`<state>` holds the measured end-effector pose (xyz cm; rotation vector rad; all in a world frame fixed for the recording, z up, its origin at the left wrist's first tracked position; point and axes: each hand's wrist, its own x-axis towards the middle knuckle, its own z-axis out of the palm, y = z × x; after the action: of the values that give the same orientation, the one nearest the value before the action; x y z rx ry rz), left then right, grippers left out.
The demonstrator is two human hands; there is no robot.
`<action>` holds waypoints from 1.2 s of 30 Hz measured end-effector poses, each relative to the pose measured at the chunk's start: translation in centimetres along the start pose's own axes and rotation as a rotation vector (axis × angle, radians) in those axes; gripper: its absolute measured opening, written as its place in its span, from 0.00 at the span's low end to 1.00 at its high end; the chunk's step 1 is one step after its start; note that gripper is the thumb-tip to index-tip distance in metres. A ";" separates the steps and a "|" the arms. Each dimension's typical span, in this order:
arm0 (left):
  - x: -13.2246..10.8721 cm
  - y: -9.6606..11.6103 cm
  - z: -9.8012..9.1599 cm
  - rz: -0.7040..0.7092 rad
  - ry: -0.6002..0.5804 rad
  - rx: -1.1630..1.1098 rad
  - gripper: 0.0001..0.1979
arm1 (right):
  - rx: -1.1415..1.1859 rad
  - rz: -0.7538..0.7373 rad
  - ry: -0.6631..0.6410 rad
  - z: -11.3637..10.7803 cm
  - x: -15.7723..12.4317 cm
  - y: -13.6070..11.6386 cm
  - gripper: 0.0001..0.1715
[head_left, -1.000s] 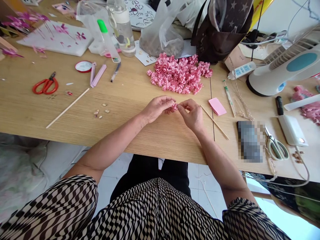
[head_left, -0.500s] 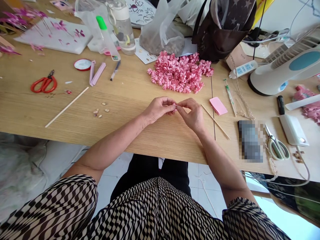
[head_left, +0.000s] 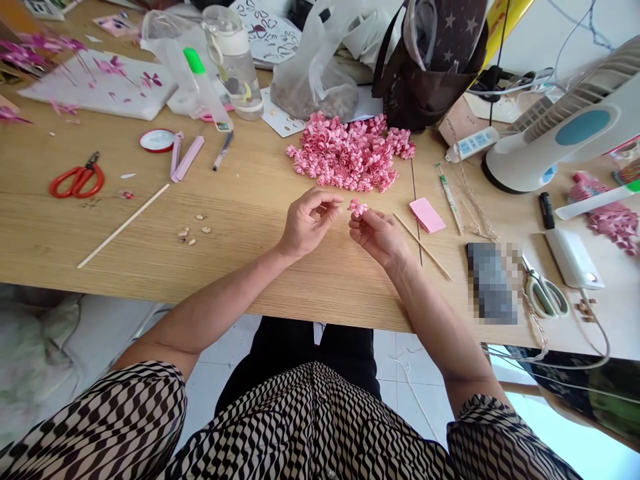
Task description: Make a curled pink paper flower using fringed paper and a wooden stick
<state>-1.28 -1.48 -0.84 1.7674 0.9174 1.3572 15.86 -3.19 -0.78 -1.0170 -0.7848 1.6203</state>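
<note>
A small pink curled paper flower (head_left: pixel 357 207) is pinched between the fingertips of my right hand (head_left: pixel 379 235), held just above the table. To its left is my left hand (head_left: pixel 309 225), apart from the flower, with index finger and thumb separated and the other fingers curled; I see nothing between them. Beyond both hands lies a heap of similar pink paper flowers (head_left: pixel 345 157). Close to my right hand rest a thin wooden stick (head_left: pixel 425 248) and a stack of pink paper (head_left: pixel 427 215).
On the left lie red-handled pliers (head_left: pixel 79 180), a pale stick (head_left: pixel 124 225) and several small beige bits (head_left: pixel 200 217). A water bottle (head_left: pixel 239 73) and a dark bag (head_left: pixel 425 80) stand behind. On the right are a blurred-out dark object (head_left: pixel 493 280), scissors (head_left: pixel 545 293) and a white fan (head_left: pixel 530 160).
My hands have come apart. The left has let go and drawn away to the left, while the right keeps the flower, now showing fully. The view has shifted slightly.
</note>
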 end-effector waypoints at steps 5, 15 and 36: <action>-0.5 0.6 0.0 0.267 0.002 0.210 0.07 | 0.242 0.133 -0.039 0.9 -0.5 0.1 0.08; -0.2 0.4 0.1 0.496 0.082 0.363 0.05 | 0.483 0.237 -0.134 1.3 -0.8 0.4 0.06; -0.4 0.6 0.0 0.528 0.127 0.416 0.06 | 0.500 0.244 -0.163 1.9 -1.2 0.7 0.08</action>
<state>-1.24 -2.12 -0.47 2.3834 0.8802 1.7112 14.05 -4.56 -0.30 -0.6427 -0.3328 1.9969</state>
